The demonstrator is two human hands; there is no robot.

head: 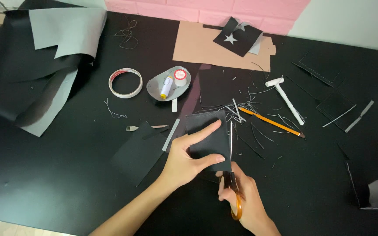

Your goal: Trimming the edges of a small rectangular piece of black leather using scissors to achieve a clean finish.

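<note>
Pinched by the left hand, a thin, floppy black sheet is best held near the cut; scissors are gripped closed-fisted by the right hand.

left hand pinching a small dark rectangular sheet piece, thumb on top. right hand gripping orange-handled scissors, blade running up the piece's right edge. thin offcut slivers scattered just beyond on the black table. further off, an orange pencil, a white t-shaped tool, a ring of tape.
</note>
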